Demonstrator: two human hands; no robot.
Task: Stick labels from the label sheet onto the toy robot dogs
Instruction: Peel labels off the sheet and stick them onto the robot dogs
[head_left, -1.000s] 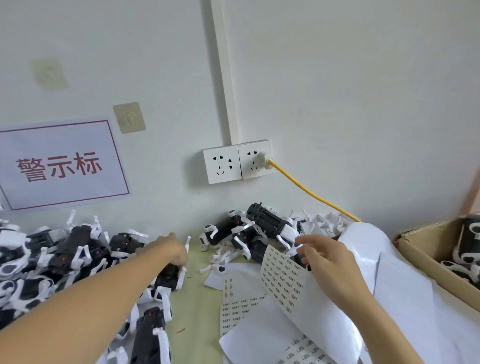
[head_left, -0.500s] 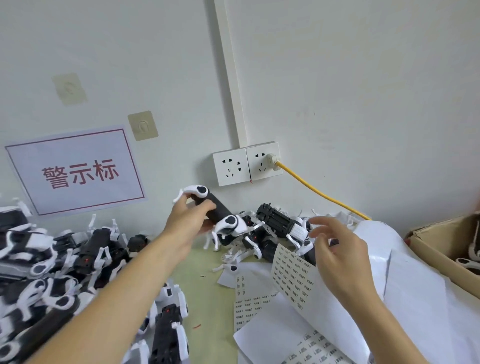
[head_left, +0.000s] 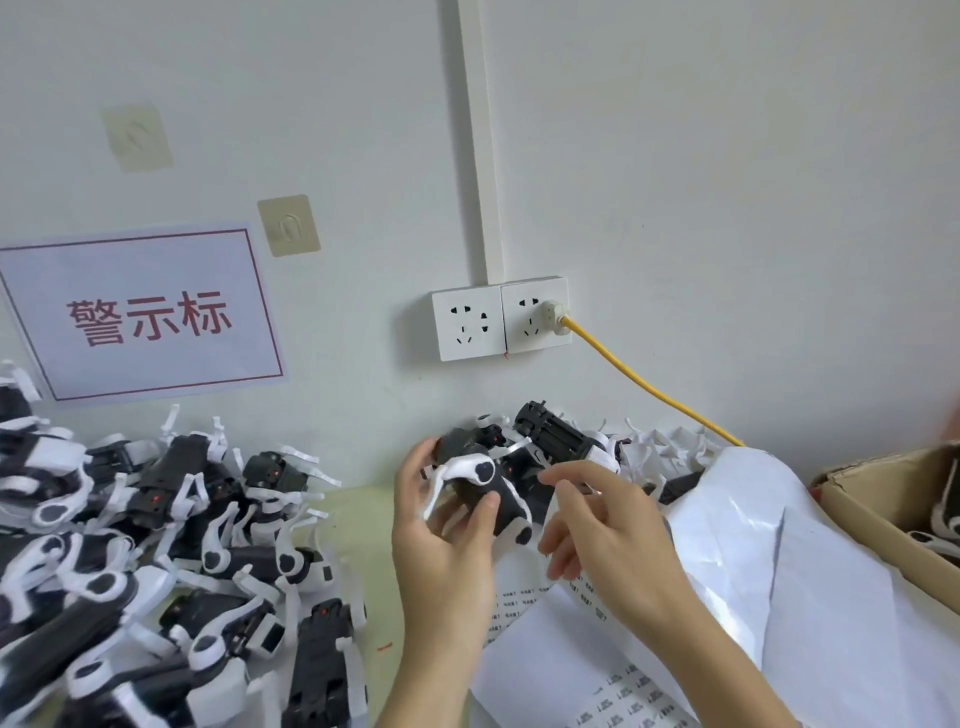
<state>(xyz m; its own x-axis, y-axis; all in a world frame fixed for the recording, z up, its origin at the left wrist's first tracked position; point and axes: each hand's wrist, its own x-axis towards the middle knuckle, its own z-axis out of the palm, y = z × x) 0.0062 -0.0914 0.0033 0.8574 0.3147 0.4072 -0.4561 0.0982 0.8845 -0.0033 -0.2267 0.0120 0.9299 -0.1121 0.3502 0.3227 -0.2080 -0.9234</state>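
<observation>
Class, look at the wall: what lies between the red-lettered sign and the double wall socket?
In the head view, only bare wall lies between the sign and the socket; a small adhesive hook sits higher.

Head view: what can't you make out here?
- Label on the right hand: fingers blurred, too small to confirm.
- Label sheet print: too small to read; both arms cover part.
- Cardboard box: cut off by right edge.
- Toy dog underside: left hand hides it.

A heap of black-and-white plastic toy robot dogs (head_left: 156, 545) spreads at nine o'clock on the pale green tabletop (head_left: 358, 525), a smaller cluster (head_left: 566, 441) at twelve against the wall. White paper label sheets (head_left: 597, 670) lie at five o'clock, a brown cardboard box (head_left: 872, 499) at three, and between them the left hand (head_left: 441, 545) holds one black-and-white toy dog (head_left: 483, 488) just beside the right hand (head_left: 608, 530).
</observation>
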